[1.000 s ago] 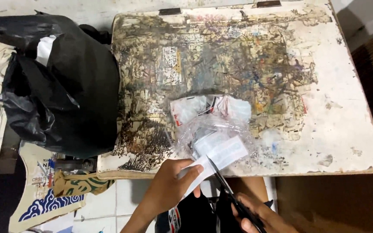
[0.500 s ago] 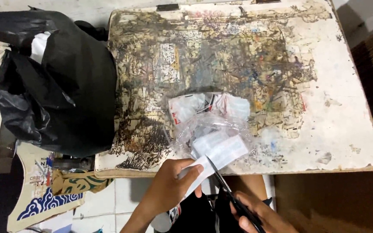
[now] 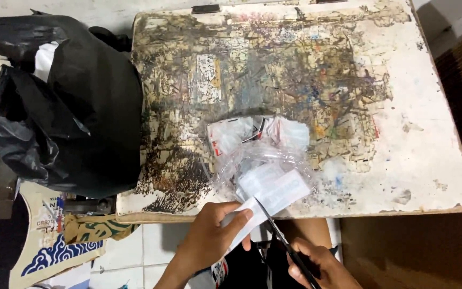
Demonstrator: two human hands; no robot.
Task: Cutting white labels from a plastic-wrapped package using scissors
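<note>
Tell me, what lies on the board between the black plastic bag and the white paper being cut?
In the head view, only scarred, stained board lies between the black plastic bag and the white paper; crumpled clear plastic begins beside the paper.

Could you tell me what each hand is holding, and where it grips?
The left hand pinches the white paper at its near end; the right hand holds the scissors by the handles.

Single head-worn view, looking steeply down.
Camera sits above the near edge of a stained work table (image 3: pixel 402 160), close enough that the tabletop fills most of the frame; both hands enter from the bottom edge, black bag (image 3: pixel 70 118) at left, tiled floor (image 3: pixel 151 251) below. No second view, no overlap.
</note>
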